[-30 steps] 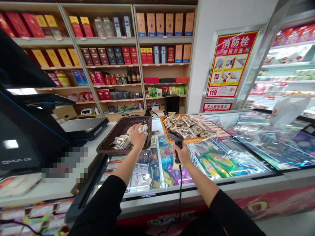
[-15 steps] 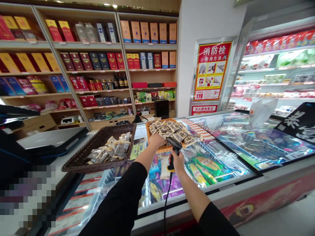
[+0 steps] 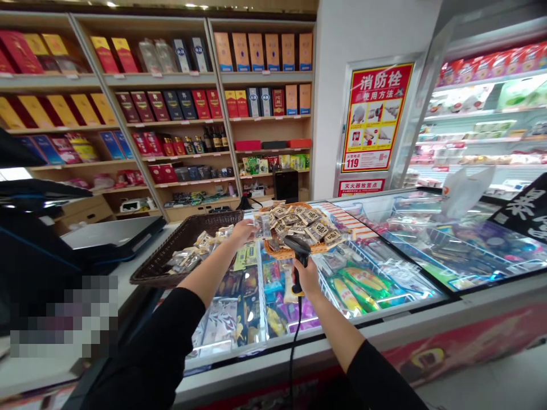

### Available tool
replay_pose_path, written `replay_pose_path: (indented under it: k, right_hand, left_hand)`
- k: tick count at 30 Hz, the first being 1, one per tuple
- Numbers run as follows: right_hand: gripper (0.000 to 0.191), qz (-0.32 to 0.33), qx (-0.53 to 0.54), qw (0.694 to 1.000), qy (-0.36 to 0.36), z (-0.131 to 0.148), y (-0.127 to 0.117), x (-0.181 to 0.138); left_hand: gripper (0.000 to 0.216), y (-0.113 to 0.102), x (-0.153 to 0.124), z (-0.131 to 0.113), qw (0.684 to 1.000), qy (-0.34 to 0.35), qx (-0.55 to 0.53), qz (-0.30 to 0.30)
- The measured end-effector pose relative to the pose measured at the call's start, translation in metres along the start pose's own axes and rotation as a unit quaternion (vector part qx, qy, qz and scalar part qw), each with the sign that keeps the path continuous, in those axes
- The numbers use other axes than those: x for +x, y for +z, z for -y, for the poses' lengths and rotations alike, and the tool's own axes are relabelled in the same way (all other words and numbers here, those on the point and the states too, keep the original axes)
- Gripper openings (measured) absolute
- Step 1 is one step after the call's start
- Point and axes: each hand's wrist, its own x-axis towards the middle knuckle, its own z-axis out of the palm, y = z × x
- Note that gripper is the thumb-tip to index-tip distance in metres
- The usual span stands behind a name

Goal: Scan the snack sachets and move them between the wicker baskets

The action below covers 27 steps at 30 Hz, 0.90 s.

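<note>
Red and yellow, the wall poster [image 3: 372, 117] reads 消防栓 使用方法 with 119 at its foot, and the small sign [image 3: 360, 187] below reads 灭火器放置点. Left hand [image 3: 244, 232] pinches a clear snack packet [image 3: 262, 225] in its fingers, upright, between the dark basket [image 3: 171, 259] and the orange basket [image 3: 277, 250]; its print is too small to read. Right hand [image 3: 306, 277] has its fingers wrapped round the scanner [image 3: 297, 250], handle upright, head pointing up-left toward the packet, above the freezer's glass lid [image 3: 384, 267].

Wooden shelves [image 3: 171, 122] of boxed goods line the back wall beside a red poster [image 3: 375, 117].
</note>
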Motion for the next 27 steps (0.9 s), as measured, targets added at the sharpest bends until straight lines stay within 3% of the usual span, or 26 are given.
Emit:
replay_pose_path:
  k: [4, 8, 11, 17, 27]
  right_hand:
    - [0.022, 0.089, -0.067, 0.992, -0.052, 0.002, 0.031, -0.02]
    - [0.02, 0.118, -0.101, 0.986, -0.054, -0.004, 0.062, -0.038]
    - [0.021, 0.129, -0.155, 0.977, -0.066, -0.009, 0.071, -0.045]
    - [0.019, 0.108, -0.241, 0.96, -0.095, -0.011, 0.067, -0.047]
    - [0.02, 0.104, -0.266, 0.951, -0.12, -0.013, 0.065, -0.049]
  left_hand:
    - [0.036, -0.048, -0.028, 0.004, 0.999, -0.011, -0.034, -0.036]
    - [0.033, -0.07, -0.048, 0.023, 0.989, -0.021, -0.119, -0.086]
    - [0.031, -0.072, -0.054, 0.03, 0.981, -0.029, -0.166, -0.101]
    - [0.036, -0.069, -0.05, 0.031, 0.983, -0.02, -0.154, -0.098]
    - [0.043, -0.071, -0.047, 0.036, 0.981, -0.011, -0.175, -0.084]
